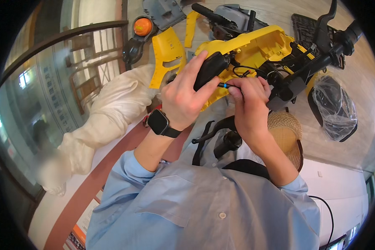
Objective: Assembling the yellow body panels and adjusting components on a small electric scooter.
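My left hand (182,96), a black watch on its wrist, is wrapped round a smooth black oblong part (209,71). That part rests against the yellow scooter shell (258,39), whose hollow inner side shows. Between my left thumb and right fingers runs a thin black cable connector with a blue ring (223,85). My right hand (251,100) pinches this connector; its far end is hidden by the fingers. Black wires (248,71) loop out of the shell just beyond my right hand. To the right of it is the black handlebar (306,71) with a brake lever.
Loose yellow panels (167,52), a grey plastic part (164,12) and an orange-topped black part (143,27) lie at the far left. A plastic-wrapped black part (334,107) lies at right, a woven straw hat (286,129) nearer. Beige draped cloth (108,102) is at left.
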Motion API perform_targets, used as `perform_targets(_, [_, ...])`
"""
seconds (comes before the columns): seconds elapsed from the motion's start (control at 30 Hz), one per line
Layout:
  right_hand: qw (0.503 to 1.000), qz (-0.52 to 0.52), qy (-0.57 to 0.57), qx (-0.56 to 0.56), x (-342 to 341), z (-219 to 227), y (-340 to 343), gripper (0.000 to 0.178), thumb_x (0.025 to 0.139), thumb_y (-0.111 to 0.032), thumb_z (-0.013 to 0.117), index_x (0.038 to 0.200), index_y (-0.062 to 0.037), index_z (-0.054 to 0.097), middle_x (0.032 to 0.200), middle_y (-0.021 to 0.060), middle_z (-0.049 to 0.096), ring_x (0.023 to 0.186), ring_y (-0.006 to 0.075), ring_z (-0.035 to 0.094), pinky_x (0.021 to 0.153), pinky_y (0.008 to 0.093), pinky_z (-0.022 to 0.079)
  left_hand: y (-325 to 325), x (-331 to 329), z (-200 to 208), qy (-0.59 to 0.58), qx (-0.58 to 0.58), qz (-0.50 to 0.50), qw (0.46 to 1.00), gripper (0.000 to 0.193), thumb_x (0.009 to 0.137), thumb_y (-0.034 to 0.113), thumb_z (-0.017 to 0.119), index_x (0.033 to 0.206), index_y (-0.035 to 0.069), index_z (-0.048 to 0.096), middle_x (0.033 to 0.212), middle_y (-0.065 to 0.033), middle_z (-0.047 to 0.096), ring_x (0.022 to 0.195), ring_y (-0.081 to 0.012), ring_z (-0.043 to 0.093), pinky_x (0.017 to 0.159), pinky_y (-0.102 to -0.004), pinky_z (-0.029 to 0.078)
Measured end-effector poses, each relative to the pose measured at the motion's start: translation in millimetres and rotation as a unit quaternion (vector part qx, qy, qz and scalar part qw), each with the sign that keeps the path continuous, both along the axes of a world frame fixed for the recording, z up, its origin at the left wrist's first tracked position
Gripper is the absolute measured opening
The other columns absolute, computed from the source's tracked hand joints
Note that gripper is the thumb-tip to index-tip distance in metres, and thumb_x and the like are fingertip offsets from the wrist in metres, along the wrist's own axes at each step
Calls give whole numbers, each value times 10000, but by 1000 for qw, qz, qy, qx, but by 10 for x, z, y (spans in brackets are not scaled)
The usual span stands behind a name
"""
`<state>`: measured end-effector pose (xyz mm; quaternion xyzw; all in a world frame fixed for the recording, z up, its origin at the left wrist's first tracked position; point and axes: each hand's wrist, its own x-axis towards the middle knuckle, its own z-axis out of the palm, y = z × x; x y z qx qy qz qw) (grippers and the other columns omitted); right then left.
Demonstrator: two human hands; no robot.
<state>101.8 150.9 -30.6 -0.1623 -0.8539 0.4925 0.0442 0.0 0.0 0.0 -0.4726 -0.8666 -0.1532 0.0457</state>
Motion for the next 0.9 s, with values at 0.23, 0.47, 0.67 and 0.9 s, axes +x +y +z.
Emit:
perform_targets(0.23, [998,-41,38,-19,-18,-2,-57,65,865,-102,649,922,-70,655,855,76,654,888,261,621,971,421,378,50,37,57,-5,-5,6,1000,224,712,59,720,928,114,741,1275,-210,595,974,-308,688,732,-323,582])
perform_targets(0.47, [992,-37,99,-64,-84,-95,-38,57,842,-61,659,899,-64,661,830,85,663,852,261,625,960,411,380,67,17,57,0,1,5,1000,268,687,8,718,945,80,738,1269,-218,601,950,-306,690,754,-330,578])
perform_targets(0.67, [992,-26,99,-70,-115,-83,-3,70,842,-45,649,910,-56,660,830,91,661,851,267,624,945,412,381,63,-23,75,15,-20,-16,1000,158,811,105,709,968,101,730,1278,-197,590,966,-322,689,693,-339,585])
perform_targets(0.9, [993,-42,106,-35,-109,-87,-86,99,867,-67,625,965,-56,617,873,103,626,926,291,595,957,422,356,148,30,177,24,-39,8,999,290,777,51,683,1049,135,734,1306,-191,578,964,-308,683,736,-338,578])
